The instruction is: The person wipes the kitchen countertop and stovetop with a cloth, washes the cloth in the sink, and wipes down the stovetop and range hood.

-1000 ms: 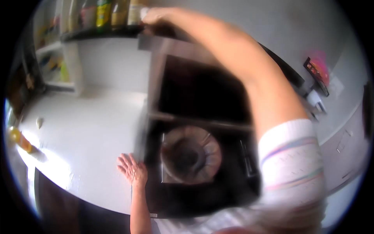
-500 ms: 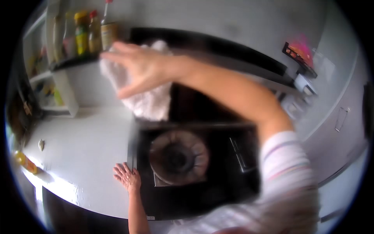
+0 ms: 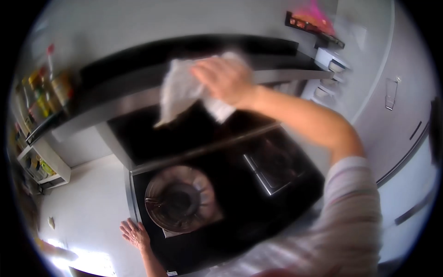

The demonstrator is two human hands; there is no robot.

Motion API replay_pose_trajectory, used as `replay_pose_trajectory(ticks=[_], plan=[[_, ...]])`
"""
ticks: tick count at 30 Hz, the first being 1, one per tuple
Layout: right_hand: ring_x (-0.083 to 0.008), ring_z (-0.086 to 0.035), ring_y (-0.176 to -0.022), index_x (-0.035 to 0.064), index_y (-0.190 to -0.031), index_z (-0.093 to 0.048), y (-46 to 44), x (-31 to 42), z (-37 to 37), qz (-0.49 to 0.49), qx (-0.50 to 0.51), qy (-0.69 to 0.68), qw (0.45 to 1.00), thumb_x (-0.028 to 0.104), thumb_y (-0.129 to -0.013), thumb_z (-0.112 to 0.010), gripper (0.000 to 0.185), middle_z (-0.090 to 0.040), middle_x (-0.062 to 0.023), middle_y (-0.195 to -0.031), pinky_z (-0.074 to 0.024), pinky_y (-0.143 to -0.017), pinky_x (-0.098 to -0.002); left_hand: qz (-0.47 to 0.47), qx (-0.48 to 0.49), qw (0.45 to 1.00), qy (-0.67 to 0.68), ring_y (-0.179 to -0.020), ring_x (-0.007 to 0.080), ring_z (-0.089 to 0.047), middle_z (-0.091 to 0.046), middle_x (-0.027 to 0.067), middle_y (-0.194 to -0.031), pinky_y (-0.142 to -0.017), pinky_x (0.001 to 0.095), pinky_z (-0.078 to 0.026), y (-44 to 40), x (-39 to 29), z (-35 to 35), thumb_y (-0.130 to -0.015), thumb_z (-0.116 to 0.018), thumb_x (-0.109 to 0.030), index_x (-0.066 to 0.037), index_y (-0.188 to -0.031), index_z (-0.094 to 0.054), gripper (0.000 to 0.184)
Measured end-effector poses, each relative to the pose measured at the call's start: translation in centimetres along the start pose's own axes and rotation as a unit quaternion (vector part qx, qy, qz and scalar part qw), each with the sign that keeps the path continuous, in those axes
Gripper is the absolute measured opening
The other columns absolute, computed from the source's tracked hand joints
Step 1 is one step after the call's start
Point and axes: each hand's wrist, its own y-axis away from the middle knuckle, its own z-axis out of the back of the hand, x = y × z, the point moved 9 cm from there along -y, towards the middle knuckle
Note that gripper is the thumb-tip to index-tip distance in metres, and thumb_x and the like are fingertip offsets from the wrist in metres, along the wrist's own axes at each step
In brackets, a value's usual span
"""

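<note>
My right hand [image 3: 227, 79] is raised over the back of the cooktop, fingers bent round a white cloth [image 3: 177, 87]. The cloth hangs in front of the dark hood or back panel [image 3: 143, 134]; blur hides whether it touches the surface. My left hand [image 3: 135, 234] lies flat with fingers spread on the white counter [image 3: 90, 198], beside the cooktop's left edge. To its right, a round metallic burner ring [image 3: 159, 212] sits on the black cooktop [image 3: 240, 221].
Blurred bottles [image 3: 44, 94] stand on a rack at upper left, above a white shelf unit [image 3: 53, 161]. A small dark rack [image 3: 300, 22] with a pink bag is on the wall at upper right, above white holders [image 3: 327, 57]. A grey cabinet door [image 3: 392, 120] is at right.
My right hand has moved to the right along the hood with the cloth, its fingers now more bent. The view has turned right. My left hand stays on the counter.
</note>
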Motion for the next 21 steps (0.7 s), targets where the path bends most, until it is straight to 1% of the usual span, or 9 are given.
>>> replay_pose_trajectory(ticks=[2,4,6,8,12,16,17,19,21], plan=[[-0.0187,-0.060,-0.076,0.0090,-0.108,-0.047,5.0,-3.8,0.9,-0.005,-0.007,0.019,1.000,0.016,-0.080,-0.055,0.030,-0.058,-0.0054,-0.089,-0.0531,-0.057,-0.0272,0.000,-0.002,1.000,-0.006,-0.131,0.0292,-0.014,-0.021,0.0122,-0.141,-0.104,0.0473,-0.013,0.0,-0.1,-0.2,-0.086,-0.040,-0.036,-0.012,-0.133,-0.031,0.054],[-0.0186,-0.058,-0.086,0.0106,-0.112,-0.045,9.8,-7.8,2.2,-0.019,0.052,0.068,0.996,0.014,-0.071,-0.064,0.045,-0.057,-0.0040,-0.095,-0.0524,-0.065,-0.0285,0.005,0.003,1.000,-0.016,-0.131,0.0287,-0.014,-0.020,0.0115,-0.141,-0.104,0.0474,-0.013,-0.3,0.1,-0.7,-0.086,-0.038,-0.039,-0.012,-0.133,-0.031,0.054],[-0.0198,-0.054,-0.094,0.0115,-0.114,-0.044,14.3,-11.8,3.6,-0.059,0.133,0.075,0.987,0.011,-0.058,-0.072,0.063,-0.054,-0.0029,-0.103,-0.0491,-0.075,-0.0309,0.008,0.008,0.999,-0.033,-0.131,0.0287,-0.014,-0.020,0.0111,-0.141,-0.104,0.0474,-0.014,-0.4,0.1,-0.9,-0.086,-0.038,-0.040,-0.013,-0.133,-0.031,0.055],[-0.0220,-0.051,-0.099,0.0110,-0.112,-0.042,19.8,-16.4,4.8,-0.118,0.170,0.077,0.975,0.008,-0.048,-0.075,0.072,-0.052,-0.0030,-0.109,-0.0446,-0.081,-0.0332,0.016,0.013,0.998,-0.052,-0.132,0.0278,-0.014,-0.019,0.0091,-0.142,-0.104,0.0471,-0.013,-0.7,0.4,-1.5,-0.087,-0.034,-0.041,-0.014,-0.134,-0.030,0.054],[-0.0241,-0.050,-0.102,0.0098,-0.111,-0.042,30.3,-25.4,8.1,-0.228,0.255,0.142,0.929,0.005,-0.049,-0.073,0.070,-0.051,-0.0055,-0.109,-0.0415,-0.084,-0.0348,0.024,0.013,0.997,-0.068,-0.131,0.0282,-0.014,-0.019,0.0083,-0.142,-0.104,0.0468,-0.013,-0.8,0.4,-1.8,-0.088,-0.032,-0.042,-0.014,-0.134,-0.029,0.054],[-0.0263,-0.049,-0.102,0.0102,-0.112,-0.040,35.4,-29.7,9.7,-0.346,0.320,0.125,0.873,0.002,-0.060,-0.065,0.058,-0.050,-0.0073,-0.112,-0.0408,-0.086,-0.0373,0.026,0.020,0.995,-0.092,-0.131,0.0284,-0.014,-0.018,0.0089,-0.142,-0.104,0.0465,-0.015,-0.7,0.0,-1.7,-0.088,-0.028,-0.045,-0.015,-0.135,-0.026,0.056],[-0.0274,-0.049,-0.104,0.0098,-0.113,-0.045,36.6,-30.8,9.9,-0.362,0.348,0.132,0.855,0.004,-0.066,-0.062,0.050,-0.054,-0.0105,-0.109,-0.0409,-0.087,-0.0365,0.029,0.032,0.994,-0.098,-0.132,0.0279,-0.013,-0.017,0.0087,-0.143,-0.104,0.0461,-0.014,-0.8,-0.2,-1.6,-0.088,-0.027,-0.046,-0.015,-0.135,-0.025,0.056],[-0.0293,-0.052,-0.101,0.0069,-0.111,-0.052,44.8,-36.4,12.3,-0.623,0.278,0.075,0.727,0.005,-0.070,-0.059,0.041,-0.058,-0.0143,-0.102,-0.0413,-0.087,-0.0356,0.040,0.046,0.993,-0.098,-0.132,0.0271,-0.011,-0.015,0.0083,-0.143,-0.105,0.0453,-0.012,-0.4,0.1,-1.7,-0.088,-0.025,-0.046,-0.016,-0.136,-0.024,0.056],[-0.0316,-0.053,-0.100,0.0038,-0.109,-0.055,49.6,-42.2,14.6,-0.551,0.385,0.207,0.711,0.006,-0.071,-0.057,0.038,-0.058,-0.0172,-0.103,-0.0414,-0.087,-0.0353,0.045,0.044,0.995,-0.082,-0.133,0.0264,-0.010,-0.014,0.0078,-0.144,-0.105,0.0448,-0.011,-0.4,0.0,-1.6,-0.088,-0.024,-0.046,-0.016,-0.136,-0.024,0.056]])
